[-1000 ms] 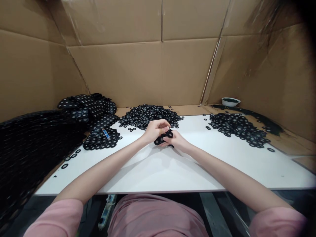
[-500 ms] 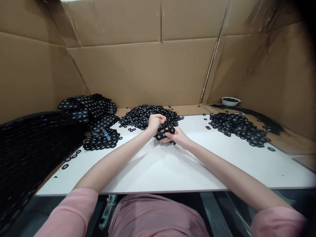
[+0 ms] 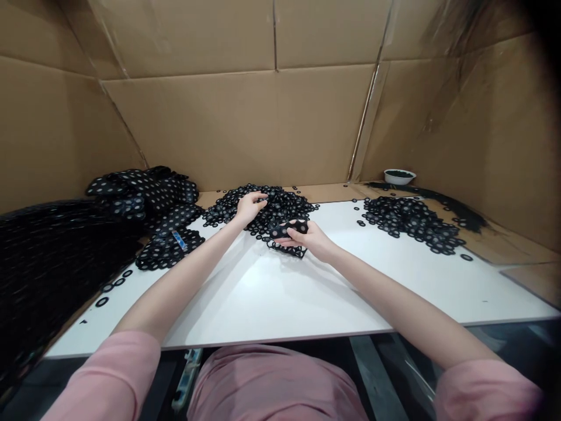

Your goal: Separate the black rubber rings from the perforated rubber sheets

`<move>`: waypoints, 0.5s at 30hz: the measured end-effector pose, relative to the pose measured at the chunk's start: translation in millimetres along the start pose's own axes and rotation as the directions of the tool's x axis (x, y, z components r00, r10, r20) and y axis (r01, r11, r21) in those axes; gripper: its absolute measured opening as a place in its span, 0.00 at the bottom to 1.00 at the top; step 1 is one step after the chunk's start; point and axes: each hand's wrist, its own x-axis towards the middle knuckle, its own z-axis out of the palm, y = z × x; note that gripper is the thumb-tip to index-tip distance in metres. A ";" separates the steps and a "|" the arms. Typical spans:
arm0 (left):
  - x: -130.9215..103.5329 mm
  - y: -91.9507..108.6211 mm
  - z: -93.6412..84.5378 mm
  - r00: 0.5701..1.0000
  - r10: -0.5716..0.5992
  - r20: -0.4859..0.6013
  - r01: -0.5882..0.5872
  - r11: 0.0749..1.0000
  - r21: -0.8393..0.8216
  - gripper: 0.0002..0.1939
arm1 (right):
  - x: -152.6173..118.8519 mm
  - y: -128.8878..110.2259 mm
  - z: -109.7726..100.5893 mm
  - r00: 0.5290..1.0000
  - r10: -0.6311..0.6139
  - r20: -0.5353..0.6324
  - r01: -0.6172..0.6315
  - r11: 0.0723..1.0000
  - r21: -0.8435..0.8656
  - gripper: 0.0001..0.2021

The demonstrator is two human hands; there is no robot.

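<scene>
My right hand [image 3: 316,240] is closed round a black perforated rubber sheet [image 3: 289,228], bent over the fingers with its round holes showing. A lacy black piece [image 3: 287,249] hangs below it, close to the white board [image 3: 263,304]. Left of it, my left hand [image 3: 251,209] is over the near-left side of a heap of black rings [image 3: 284,203]. Its thumb and fingers are apart, and nothing shows between them. Loose rings lie around the heap's edge.
To the left are crumpled perforated sheets [image 3: 153,190], a blue-and-white cutter-like strip [image 3: 179,240] and a large black bundle [image 3: 52,263]. On the right lie a second pile of rings [image 3: 407,222] and a white bowl [image 3: 399,177]. Cardboard walls [image 3: 219,128] surround the board.
My left hand has moved away from the sheet, left to the heap, and its fingers have opened. My right hand keeps holding the sheet. The whole view has shifted slightly.
</scene>
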 end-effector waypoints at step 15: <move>-94.2 41.1 -20.6 0.784 0.556 0.276 -0.598 0.795 0.099 0.14 | -0.1 2.4 -2.5 0.993 -0.094 0.076 0.102 0.989 -0.108 0.20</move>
